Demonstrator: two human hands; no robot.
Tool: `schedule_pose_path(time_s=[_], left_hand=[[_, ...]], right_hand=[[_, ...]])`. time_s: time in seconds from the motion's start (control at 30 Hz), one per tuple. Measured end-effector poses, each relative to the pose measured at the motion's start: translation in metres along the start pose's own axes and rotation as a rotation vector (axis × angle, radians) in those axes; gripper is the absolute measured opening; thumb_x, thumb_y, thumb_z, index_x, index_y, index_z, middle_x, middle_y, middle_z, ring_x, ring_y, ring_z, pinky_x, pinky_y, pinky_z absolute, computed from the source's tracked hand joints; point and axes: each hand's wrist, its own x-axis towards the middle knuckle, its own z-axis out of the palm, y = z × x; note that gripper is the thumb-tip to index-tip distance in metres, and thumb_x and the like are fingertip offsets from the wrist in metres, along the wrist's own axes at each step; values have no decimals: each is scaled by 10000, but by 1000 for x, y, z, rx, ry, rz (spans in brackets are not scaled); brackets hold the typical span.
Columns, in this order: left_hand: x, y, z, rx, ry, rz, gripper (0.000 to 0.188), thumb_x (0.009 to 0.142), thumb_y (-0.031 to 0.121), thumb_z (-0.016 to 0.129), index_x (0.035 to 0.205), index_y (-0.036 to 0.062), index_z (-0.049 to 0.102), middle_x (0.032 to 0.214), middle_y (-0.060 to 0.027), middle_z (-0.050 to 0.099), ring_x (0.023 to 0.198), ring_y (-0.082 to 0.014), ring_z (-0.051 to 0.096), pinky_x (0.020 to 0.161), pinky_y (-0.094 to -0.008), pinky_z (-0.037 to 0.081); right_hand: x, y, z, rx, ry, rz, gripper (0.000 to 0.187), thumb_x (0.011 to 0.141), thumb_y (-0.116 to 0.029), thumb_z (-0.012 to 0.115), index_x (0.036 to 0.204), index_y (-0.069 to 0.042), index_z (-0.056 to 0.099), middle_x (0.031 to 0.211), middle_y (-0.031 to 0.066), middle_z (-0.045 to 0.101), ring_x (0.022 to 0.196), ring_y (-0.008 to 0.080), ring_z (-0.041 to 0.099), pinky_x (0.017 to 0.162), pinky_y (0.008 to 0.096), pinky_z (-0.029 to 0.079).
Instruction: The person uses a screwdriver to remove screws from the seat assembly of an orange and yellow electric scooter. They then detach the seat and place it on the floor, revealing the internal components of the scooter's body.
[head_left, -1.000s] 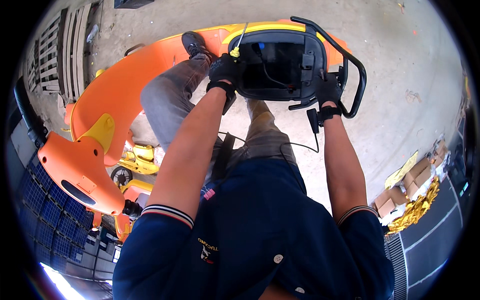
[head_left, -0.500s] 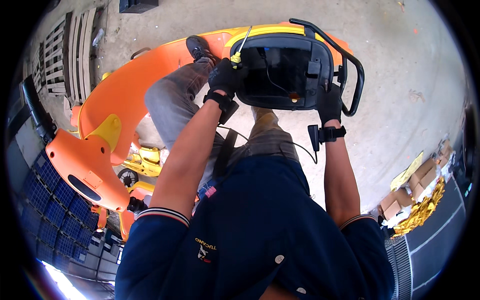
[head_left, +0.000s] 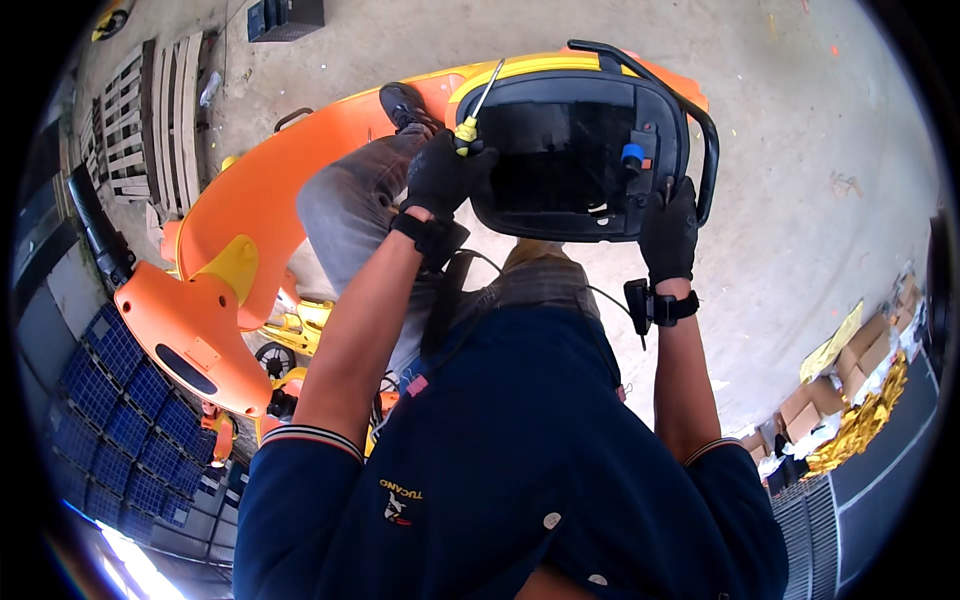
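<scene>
My gloved left hand [head_left: 445,170] is closed around a screwdriver [head_left: 466,130] with a yellow handle, its metal shaft pointing up and away. It is beside the left rim of the black open storage compartment [head_left: 560,232] on an orange and yellow scooter [head_left: 265,150]. My gloved right hand [head_left: 668,235] is closed at the compartment's near right corner, below the black grab rail [head_left: 706,150]. What its fingers pinch is too small to make out. A blue-capped connector [head_left: 632,155] sits at the compartment's right inner side. The compartment's bottom is dark.
My left foot [head_left: 403,105] rests by the scooter's orange body, whose front part reaches round to my left. Wooden pallets [head_left: 125,140] and a dark crate [head_left: 285,18] stand farther off. Cardboard boxes [head_left: 812,408] and yellow wrapping [head_left: 865,425] lie at the right. Stacked blue crates [head_left: 125,420] are at the left.
The cable that ran across the compartment no longer shows there; the blue-capped connector now shows at its right side. My right hand has shifted slightly nearer. The left still grips the screwdriver.
</scene>
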Motion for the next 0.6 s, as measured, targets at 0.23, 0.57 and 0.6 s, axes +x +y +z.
schedule_pose_path(time_s=[0.23,0.57,0.6], left_hand=[[2,0,0,57,19,33,333,756,368,717,875,59,675,800,-145,689,791,-318,671,679,-412,515],[2,5,-1,164,-10,31,397,750,414,720,857,34,676,808,-168,685,810,-324,670,682,-416,513],[2,7,-1,169,-20,17,411,748,422,722,859,29,673,812,-174,684,812,-327,670,682,-417,512]], right_hand=[[-32,-12,-30,109,52,-274,386,928,-191,551,1239,27,479,1020,234,625,912,401,613,741,445,492],[23,-40,-4,209,77,-336,414,867,-239,628,1193,3,549,1034,211,636,951,365,618,806,408,485],[29,-38,-2,213,95,-389,412,862,-235,628,1190,4,554,1034,210,637,961,363,616,827,403,483]])
